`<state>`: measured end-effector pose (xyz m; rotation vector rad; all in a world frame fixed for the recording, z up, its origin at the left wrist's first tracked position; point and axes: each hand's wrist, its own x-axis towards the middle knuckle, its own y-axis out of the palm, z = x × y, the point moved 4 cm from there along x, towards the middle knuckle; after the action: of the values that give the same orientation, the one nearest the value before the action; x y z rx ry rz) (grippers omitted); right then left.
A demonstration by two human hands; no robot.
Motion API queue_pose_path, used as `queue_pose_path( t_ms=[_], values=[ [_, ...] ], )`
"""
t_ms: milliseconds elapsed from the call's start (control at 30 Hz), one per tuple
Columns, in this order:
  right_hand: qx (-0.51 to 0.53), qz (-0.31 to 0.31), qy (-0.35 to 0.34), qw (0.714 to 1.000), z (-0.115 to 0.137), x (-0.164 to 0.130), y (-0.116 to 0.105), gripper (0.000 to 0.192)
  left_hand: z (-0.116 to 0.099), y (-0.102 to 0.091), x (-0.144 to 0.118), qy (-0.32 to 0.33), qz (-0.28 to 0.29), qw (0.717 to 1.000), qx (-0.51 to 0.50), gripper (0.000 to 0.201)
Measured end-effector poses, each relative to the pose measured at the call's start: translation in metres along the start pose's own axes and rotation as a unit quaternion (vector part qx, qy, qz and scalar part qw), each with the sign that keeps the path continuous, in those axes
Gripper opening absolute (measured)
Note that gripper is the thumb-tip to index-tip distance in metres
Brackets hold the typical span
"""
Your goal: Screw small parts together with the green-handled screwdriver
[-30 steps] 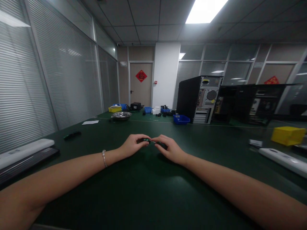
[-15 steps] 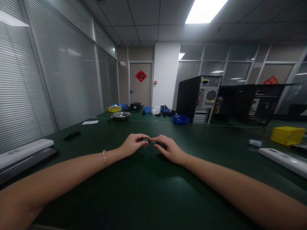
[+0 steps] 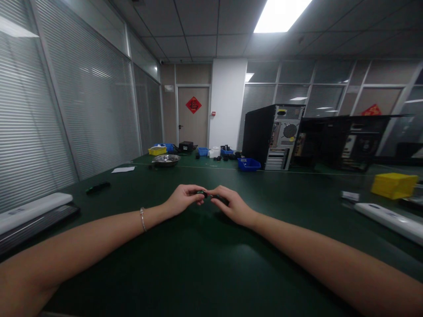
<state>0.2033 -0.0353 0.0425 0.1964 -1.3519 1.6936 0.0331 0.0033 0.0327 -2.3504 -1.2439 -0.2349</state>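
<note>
Here, pinching a dark part (image 3: pixel 202 193) in left hand (image 3: pixel 183 200), gripping a dark tool (image 3: pixel 224 200) in half-curled right hand (image 3: pixel 236 206), over green table (image 3: pixel 211 273)

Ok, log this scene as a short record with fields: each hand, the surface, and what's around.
Left hand: pinches a small dark piece, too small to identify
Right hand: holds a dark slim tool, thin end toward the piece; contact unclear
Left wrist: bracelet
Surface: green table
Farther back: metal dish; blue bin beside a black computer tower
Right side: yellow bin
</note>
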Motion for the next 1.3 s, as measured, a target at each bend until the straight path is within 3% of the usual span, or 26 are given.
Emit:
queue_pose_path(
  t_ms=[600, 1133, 1300],
  values=[
    [-0.04, -0.008, 0.002, 0.999, 0.0025, -0.0014, -0.0035, 0.032, -0.007, -0.0021, -0.0051, 0.045, -0.017, 0.993, 0.109, 0.03],
    [-0.022, -0.007, -0.01, 1.0, 0.0068, 0.0, -0.0025, 0.026, -0.0055, 0.0038, -0.001, 0.021, 0.013, 0.999, 0.028, 0.029],
    [-0.045, -0.025, 0.005, 0.999, 0.0047, -0.0009, -0.0024, 0.028, -0.0051, 0.0028, -0.0012, 0.02, -0.017, 1.0, 0.001, 0.029]
  ],
)
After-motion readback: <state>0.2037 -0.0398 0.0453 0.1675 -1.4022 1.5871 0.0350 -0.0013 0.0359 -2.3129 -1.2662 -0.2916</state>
